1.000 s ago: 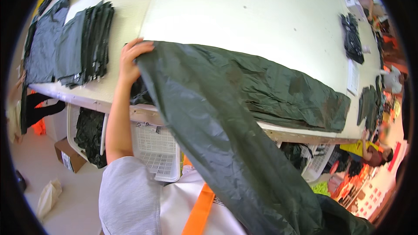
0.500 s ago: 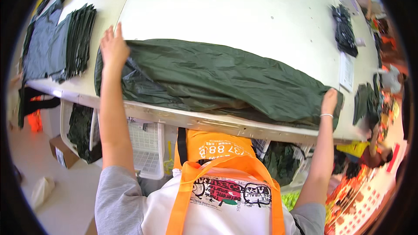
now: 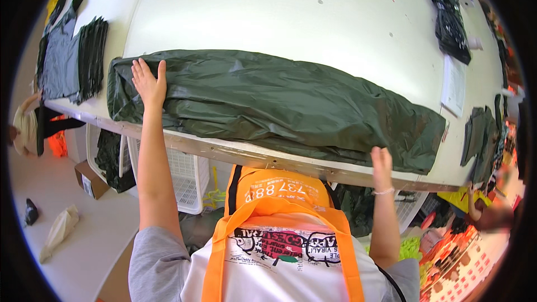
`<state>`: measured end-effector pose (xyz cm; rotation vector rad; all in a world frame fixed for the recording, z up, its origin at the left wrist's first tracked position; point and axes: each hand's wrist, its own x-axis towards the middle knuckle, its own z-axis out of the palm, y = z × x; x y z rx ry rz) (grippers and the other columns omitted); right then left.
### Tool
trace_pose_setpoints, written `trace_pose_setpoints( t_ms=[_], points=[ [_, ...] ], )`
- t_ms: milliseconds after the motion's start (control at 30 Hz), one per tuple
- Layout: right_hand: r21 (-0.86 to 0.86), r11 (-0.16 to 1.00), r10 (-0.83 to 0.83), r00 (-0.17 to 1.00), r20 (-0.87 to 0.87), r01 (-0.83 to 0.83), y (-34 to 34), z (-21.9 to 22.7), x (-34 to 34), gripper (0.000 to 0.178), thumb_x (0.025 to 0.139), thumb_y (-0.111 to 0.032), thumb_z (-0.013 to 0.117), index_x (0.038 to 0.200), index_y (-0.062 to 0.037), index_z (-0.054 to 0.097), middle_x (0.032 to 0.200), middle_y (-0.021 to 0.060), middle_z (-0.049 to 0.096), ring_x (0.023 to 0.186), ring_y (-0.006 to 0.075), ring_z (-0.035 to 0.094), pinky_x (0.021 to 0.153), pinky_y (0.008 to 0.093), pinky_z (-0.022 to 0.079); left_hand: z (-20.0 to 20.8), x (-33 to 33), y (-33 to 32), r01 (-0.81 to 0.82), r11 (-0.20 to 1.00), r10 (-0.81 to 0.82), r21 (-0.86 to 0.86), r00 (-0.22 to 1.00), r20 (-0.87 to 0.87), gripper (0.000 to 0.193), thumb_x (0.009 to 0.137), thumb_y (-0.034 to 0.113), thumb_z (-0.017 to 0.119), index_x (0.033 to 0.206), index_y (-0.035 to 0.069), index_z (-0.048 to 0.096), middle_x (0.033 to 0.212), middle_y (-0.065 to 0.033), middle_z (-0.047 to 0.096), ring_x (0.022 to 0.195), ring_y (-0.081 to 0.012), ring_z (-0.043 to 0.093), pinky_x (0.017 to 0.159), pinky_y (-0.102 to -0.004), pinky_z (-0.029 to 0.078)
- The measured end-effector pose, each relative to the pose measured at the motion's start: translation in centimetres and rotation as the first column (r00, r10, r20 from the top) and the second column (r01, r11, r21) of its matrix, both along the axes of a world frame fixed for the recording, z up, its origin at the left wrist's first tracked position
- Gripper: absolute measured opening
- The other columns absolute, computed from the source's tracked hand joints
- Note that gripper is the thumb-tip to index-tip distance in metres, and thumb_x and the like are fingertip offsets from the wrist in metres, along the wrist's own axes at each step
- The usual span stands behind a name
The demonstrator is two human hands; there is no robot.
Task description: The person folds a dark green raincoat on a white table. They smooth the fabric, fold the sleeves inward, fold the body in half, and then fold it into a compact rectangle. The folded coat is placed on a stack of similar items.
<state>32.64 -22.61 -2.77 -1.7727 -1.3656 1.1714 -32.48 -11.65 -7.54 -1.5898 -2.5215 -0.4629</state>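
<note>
A long dark green garment [image 3: 268, 100] of thin, shiny fabric lies folded into a wrinkled strip along the front edge of the white table [image 3: 268, 22]. Near its left end my left hand [image 3: 150, 85] rests flat on the cloth, thumb apart from the fingers. Toward the right end, my right hand [image 3: 382, 169] is at the garment's front edge with fingers stretched out. Nothing shows in its grasp; whether the fingertips touch the cloth I cannot tell.
Stacks of folded dark garments [image 3: 92, 59] stand at the table's left. Dark packets [image 3: 450, 25], a white sheet [image 3: 453, 85] and more folded garments [image 3: 475, 137] lie at the right. White baskets [image 3: 190, 182] sit beneath the front edge. A person [image 3: 25, 126] is at far left.
My left hand has moved from the garment's far left edge down onto the cloth. My right hand has let go of the right end and moved left and nearer. The strip lies wider and flatter.
</note>
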Motion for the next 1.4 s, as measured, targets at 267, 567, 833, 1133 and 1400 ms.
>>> trace_pose_setpoints(
  t_ms=[267,567,833,1133,1400],
  points=[
    [0.083,0.981,-0.195,0.859,0.473,0.177,2.1,1.0,-6.2,0.024,0.092,-0.006,0.048,0.115,0.0009,0.050,0.090,0.0146,0.061,0.080,0.0193,0.058,0.073,0.0307,0.046,-4.5,-0.1,0.7,-0.049,0.975,0.069,-0.216,0.994,0.086,0.087,0.088,0.064,0.038,0.143,-0.001,0.025,0.149,-0.0258,0.019,0.140,-0.0380,0.016,0.112,-0.0493,0.015],
    [-0.036,0.885,0.245,0.399,0.883,-0.465,8.3,2.4,-13.0,0.044,0.092,-0.024,0.049,0.136,-0.0159,0.046,0.146,0.0090,0.035,0.136,0.0319,0.029,0.111,0.0478,0.021,-4.2,-5.5,0.7,-0.081,0.991,0.065,-0.105,0.987,-0.148,0.079,0.090,0.061,0.037,0.144,0.003,0.027,0.151,-0.0173,0.022,0.140,-0.0340,0.019,0.111,-0.0527,0.015],
    [0.083,0.921,0.117,0.473,0.873,-0.381,8.3,-5.7,-12.6,0.052,0.089,-0.032,0.052,0.140,-0.0282,0.041,0.151,0.0073,0.026,0.138,0.0397,0.021,0.109,0.0587,0.016,-6.3,-6.7,3.2,-0.155,0.961,0.130,-0.231,0.984,-0.121,0.086,0.087,0.070,0.032,0.148,0.010,0.020,0.154,-0.0097,0.018,0.142,-0.0273,0.017,0.110,-0.0561,0.013],
    [0.554,0.732,-0.648,0.657,0.386,0.397,4.3,-2.1,-6.1,0.040,0.087,-0.016,0.061,0.122,0.0008,0.053,0.128,0.0201,0.049,0.122,0.0313,0.043,0.106,0.0394,0.030,4.6,14.9,0.8,0.391,0.916,-0.395,-0.090,0.919,-0.021,0.068,0.089,0.051,0.050,0.143,0.013,0.033,0.149,-0.0175,0.027,0.137,-0.0391,0.024,0.109,-0.0588,0.016],
    [-0.325,0.298,-0.933,0.203,-0.297,0.898,-2.3,-8.0,4.0,0.059,0.067,-0.044,0.082,0.100,-0.0016,0.059,0.096,0.0098,0.063,0.074,0.0138,0.057,0.059,0.0246,0.046,-0.7,23.9,-2.9,0.482,0.868,-0.466,-0.117,0.874,0.139,0.072,0.085,0.060,0.049,0.144,0.022,0.032,0.153,-0.0118,0.021,0.141,-0.0338,0.016,0.110,-0.0576,0.010]
  ],
)
